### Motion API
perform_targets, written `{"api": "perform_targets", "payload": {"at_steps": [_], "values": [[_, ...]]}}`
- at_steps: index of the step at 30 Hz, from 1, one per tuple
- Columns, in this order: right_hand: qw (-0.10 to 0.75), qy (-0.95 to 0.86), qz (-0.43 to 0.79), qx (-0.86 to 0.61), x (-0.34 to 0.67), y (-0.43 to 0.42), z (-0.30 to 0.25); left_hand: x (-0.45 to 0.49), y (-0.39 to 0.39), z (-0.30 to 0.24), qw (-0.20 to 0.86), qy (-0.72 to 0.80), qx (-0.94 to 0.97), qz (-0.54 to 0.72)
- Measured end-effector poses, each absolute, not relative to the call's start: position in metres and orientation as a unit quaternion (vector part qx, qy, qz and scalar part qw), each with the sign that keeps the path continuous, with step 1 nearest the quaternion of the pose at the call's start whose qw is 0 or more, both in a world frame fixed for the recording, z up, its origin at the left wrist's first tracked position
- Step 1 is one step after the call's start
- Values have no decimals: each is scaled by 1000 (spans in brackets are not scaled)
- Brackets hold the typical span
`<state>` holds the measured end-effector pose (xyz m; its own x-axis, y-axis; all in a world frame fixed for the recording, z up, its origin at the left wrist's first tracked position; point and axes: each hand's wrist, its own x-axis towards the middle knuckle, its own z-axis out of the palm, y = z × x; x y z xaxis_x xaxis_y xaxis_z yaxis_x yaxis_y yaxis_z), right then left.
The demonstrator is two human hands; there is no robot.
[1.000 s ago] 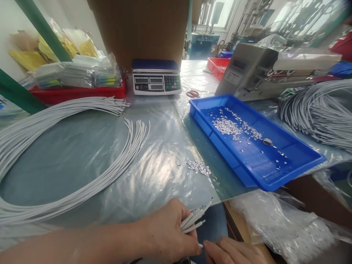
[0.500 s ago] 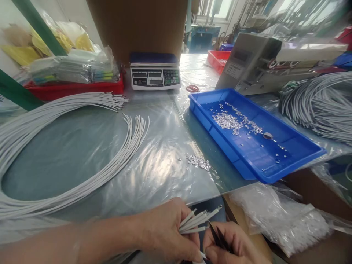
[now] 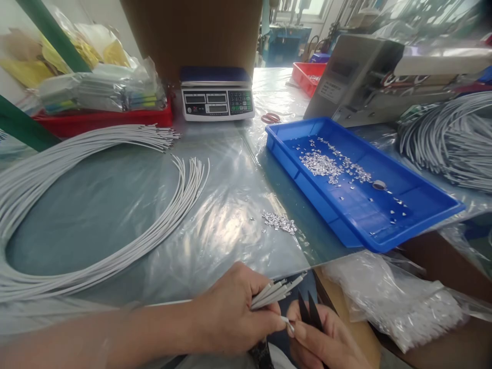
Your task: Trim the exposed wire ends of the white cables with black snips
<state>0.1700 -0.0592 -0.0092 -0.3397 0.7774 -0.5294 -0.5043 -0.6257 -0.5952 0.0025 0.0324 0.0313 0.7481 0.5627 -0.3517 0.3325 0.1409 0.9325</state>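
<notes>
Bottom center of frame: left hand (image 3: 234, 312) clamped round white wire ends (image 3: 274, 292), long axis pointing up-right. Right hand (image 3: 323, 338) just beside, closer to tips, gripping black snips (image 3: 309, 312).

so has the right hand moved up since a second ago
Yes. The right hand has come up beside the table edge, with black snips now pointing toward the white wires in the left hand.

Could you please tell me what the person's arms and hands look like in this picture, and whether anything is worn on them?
Both are bare. The left hand and its forearm show no glove, sleeve, watch or ring. The right hand is also ungloved, with short plain nails; only part of it shows at the lower edge, so its wrist is out of view.
</notes>
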Motion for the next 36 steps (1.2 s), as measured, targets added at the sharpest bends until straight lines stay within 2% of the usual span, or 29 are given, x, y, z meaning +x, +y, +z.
{"api": "perform_targets", "payload": {"at_steps": [10,12,16,19,23,30,36], "values": [[379,-133,807,-433,172,-41,22,1,36,27,532,382,740,156],[394,-191,753,-490,176,-39,22,1,37,27,543,378,735,148],[403,-356,541,-647,186,-27,11,2,37,30,564,382,721,124],[407,-409,455,-678,190,-12,3,2,37,32,537,384,740,127],[419,-448,412,-674,190,2,-3,2,35,29,523,391,747,123],[453,-419,415,-668,187,7,-16,3,36,31,553,375,740,82],[477,-397,397,-676,178,-5,-1,3,38,31,601,374,704,67]]}}
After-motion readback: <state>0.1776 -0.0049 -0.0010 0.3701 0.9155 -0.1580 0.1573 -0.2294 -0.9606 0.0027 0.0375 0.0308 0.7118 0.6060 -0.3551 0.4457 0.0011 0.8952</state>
